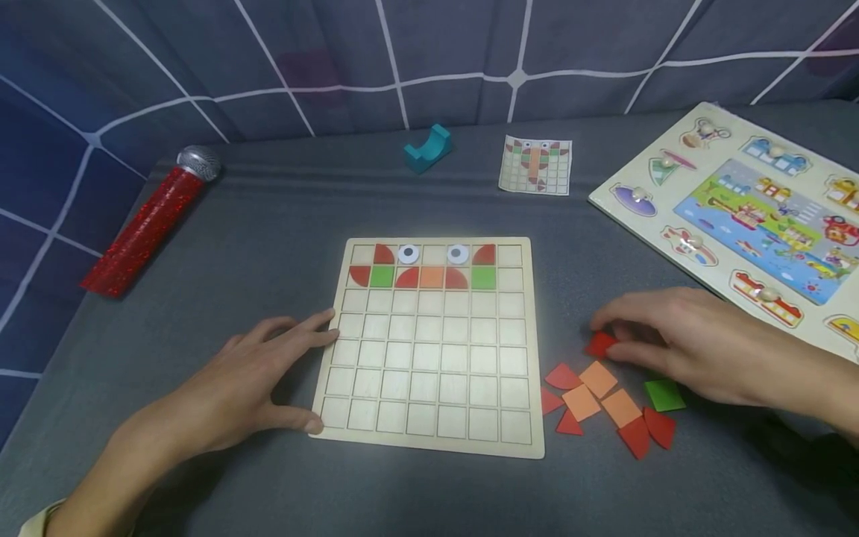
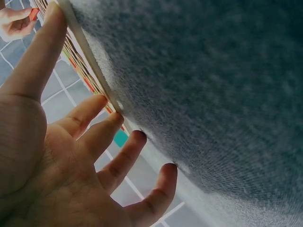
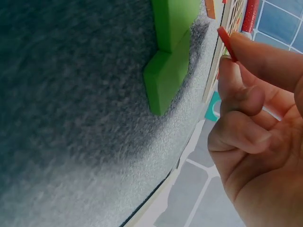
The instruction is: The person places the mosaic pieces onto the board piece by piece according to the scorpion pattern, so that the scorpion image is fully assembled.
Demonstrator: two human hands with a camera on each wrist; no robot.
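A pale wooden grid board lies flat in the middle of the head view. Its top two rows hold red quarter-round pieces, green squares, an orange square and two googly-eye discs. My left hand is spread along the board's left edge, thumb and fingertips right at the rim. To the right of the board, my right hand pinches a red piece between thumb and index finger. Below that hand lie loose orange squares, red pieces and a green square; two green pieces show in the right wrist view.
A small printed pattern card lies behind the board, beside a teal curved block. At back left is a red glittery toy microphone. A knobbed picture puzzle reaches under my right forearm. Tile-patterned cloth rises behind.
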